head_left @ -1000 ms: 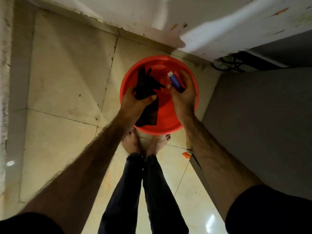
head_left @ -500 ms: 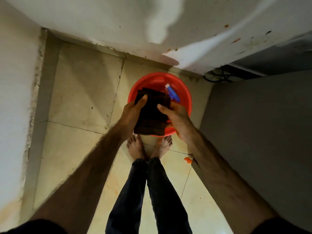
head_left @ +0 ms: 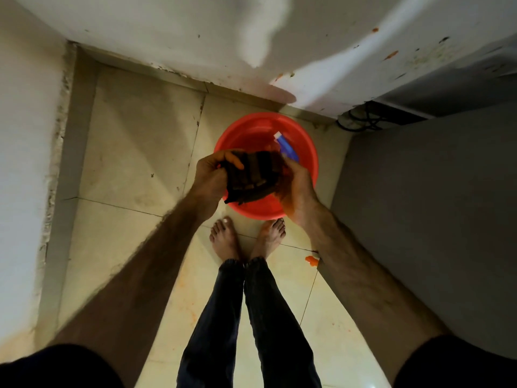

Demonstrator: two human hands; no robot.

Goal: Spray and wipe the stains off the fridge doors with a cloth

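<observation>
**Dark cloth held over the red basin**

The red basin [head_left: 309, 152] sits on the tiled floor [head_left: 134, 152]. Directly above it, the left hand [head_left: 212, 175] and right hand [head_left: 298, 191] both grasp the folded dark cloth [head_left: 251, 175] between them. A blue spray bottle [head_left: 286, 145] lies inside the basin.

Domestic interior, probably a kitchen corner. Glazed cream floor tiles [head_left: 134, 152] meet a white plastered wall [head_left: 173, 32] with flaking paint; a red plastic basin [head_left: 307, 175] stands on the floor beside a grey appliance side [head_left: 425, 208], with cables [head_left: 361, 121] behind.
</observation>
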